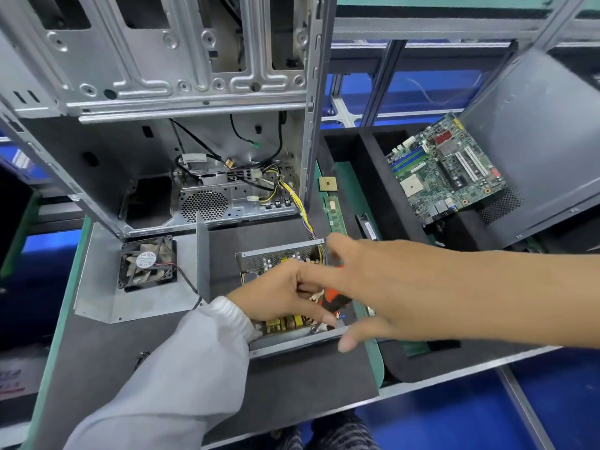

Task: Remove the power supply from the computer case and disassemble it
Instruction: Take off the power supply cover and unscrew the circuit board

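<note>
Two hands are working over the opened power supply [285, 287], which is lying on the dark mat of the table [130, 352] just in front of the upright computer case [162, 108]. The left hand [285, 293], coming out of a white sleeve [181, 368], is curling its fingers around an orange-handled tool [332, 298] inside the supply's metal tray. The right hand [354, 280] is reaching across from the right with fingers loosely spread, its thumb touching the tray's near wall; it is holding nothing that can be seen. Both hands are hiding most of the circuit board, so only yellow components and a perforated wall are showing, and the tool's tip is covered. A bundle of yellow and black wires [302, 209] is running from the supply up into the case. To the left, a cooling fan [147, 263] is sitting on a detached metal cover [97, 287]. To the right, a processor chip [328, 183] and a memory stick [335, 214] are lying beside the case, and a green motherboard [448, 170] is resting tilted in a black foam tray [373, 177].
</note>
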The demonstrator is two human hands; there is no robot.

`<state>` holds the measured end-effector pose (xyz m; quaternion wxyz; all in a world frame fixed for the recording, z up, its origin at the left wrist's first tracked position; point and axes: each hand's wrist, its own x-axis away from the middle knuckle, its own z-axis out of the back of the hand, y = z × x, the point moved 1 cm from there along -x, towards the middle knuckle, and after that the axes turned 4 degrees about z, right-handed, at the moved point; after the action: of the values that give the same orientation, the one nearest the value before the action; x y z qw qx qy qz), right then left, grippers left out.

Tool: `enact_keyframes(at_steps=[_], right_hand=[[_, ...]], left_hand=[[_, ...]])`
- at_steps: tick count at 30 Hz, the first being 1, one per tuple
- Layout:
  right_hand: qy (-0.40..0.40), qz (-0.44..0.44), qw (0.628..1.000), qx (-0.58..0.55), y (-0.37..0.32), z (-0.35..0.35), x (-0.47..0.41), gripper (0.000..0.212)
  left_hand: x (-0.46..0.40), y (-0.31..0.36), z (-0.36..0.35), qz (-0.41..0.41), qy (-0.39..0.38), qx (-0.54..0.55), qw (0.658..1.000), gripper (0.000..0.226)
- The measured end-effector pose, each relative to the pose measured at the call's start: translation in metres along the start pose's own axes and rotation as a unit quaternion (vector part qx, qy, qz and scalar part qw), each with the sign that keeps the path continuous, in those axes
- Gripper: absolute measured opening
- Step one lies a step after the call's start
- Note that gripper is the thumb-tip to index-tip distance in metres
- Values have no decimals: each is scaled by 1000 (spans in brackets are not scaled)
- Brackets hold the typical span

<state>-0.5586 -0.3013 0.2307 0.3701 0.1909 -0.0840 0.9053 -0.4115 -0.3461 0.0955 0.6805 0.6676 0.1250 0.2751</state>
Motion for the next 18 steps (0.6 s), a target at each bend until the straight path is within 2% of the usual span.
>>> enact_keyframes(at_steps=[2, 4, 5, 6, 8, 10, 11, 13, 14, 16, 18], right_hand=[[35, -62, 995, 75, -3, 0, -5, 56], [43, -54, 992, 110, -6, -8, -11, 41], [33, -34, 994, 96, -6, -9, -12, 29], [12, -15, 998, 65, -4, -9, -12, 31], [-46, 21, 999, -19, 2, -6, -6, 49], [-37, 15, 998, -53, 1, 2, -4, 46], [-15, -12, 999, -38, -1, 4, -6, 46], [-4, -55, 995, 81, -5, 6, -11, 48], [4, -46, 993, 110, -8, 2, -14, 44], [-14, -12, 994, 109, -8, -1, -14, 22], [-46, 14, 997, 53, -2, -2, -9, 43]], left_hand=[[-1, 0, -5, -1, 12, -1, 1000, 44], [-2, 2, -6, -11, 0, 7, 1000, 26], [-1, 2, -5, -17, -12, 15, 1000, 22], [0, 1, -3, -22, -23, 16, 999, 17], [2, -1, -2, -37, -24, 0, 999, 12], [1, -1, -7, -29, -7, 3, 1000, 16], [-1, -1, -10, -23, 5, 2, 1000, 24], [-5, 0, -15, -16, 19, -21, 999, 41], [-5, 1, -15, -20, 7, -19, 1000, 36], [-1, 6, -10, -39, -26, 7, 999, 17], [4, 5, -2, -32, -44, 25, 998, 15]])
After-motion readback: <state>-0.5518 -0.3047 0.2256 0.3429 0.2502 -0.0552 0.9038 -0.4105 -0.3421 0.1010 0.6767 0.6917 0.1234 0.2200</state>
